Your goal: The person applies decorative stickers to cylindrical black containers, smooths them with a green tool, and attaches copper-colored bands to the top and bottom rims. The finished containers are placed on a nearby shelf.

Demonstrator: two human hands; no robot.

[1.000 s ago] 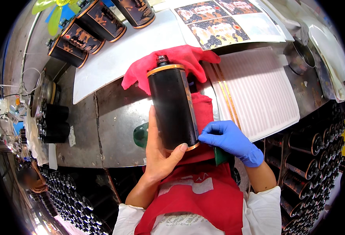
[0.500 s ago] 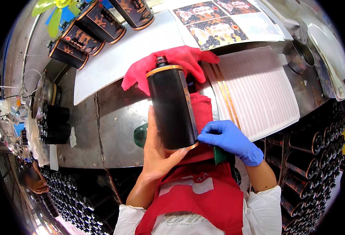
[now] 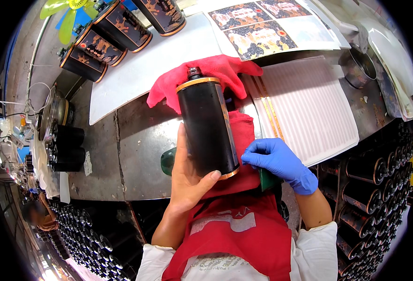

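Note:
A black cylindrical bottle [image 3: 208, 131] with gold-coloured bands at both ends lies tilted in front of me, its neck pointing away. My bare left hand [image 3: 188, 185] grips its near end, thumb across the bottom rim and fingers along the left side. A decorated strip shows on the bottle's right side. Just right of its lower end, apart from it, my blue-gloved right hand [image 3: 279, 164] is pinched closed; what its fingertips hold, if anything, cannot be made out. Beneath the bottle are red cloths [image 3: 241, 129]. A dark green object [image 3: 168, 161] sits beside my left fingers.
Pale paper [image 3: 314, 112] with narrow gold strips [image 3: 269, 110] lies right of the bottle. Printed picture sheets [image 3: 262, 40] and decorated bottles [image 3: 124, 30] stand farther back. A metal cup [image 3: 358, 75] is far right. Bottle stacks [image 3: 370, 192] fill the space below the table; another person [image 3: 42, 215] is far left.
My right hand has drawn back slightly to the right, its fingertips leaving the bottle's lower edge. My left hand keeps its grip, and the bottle has barely shifted.

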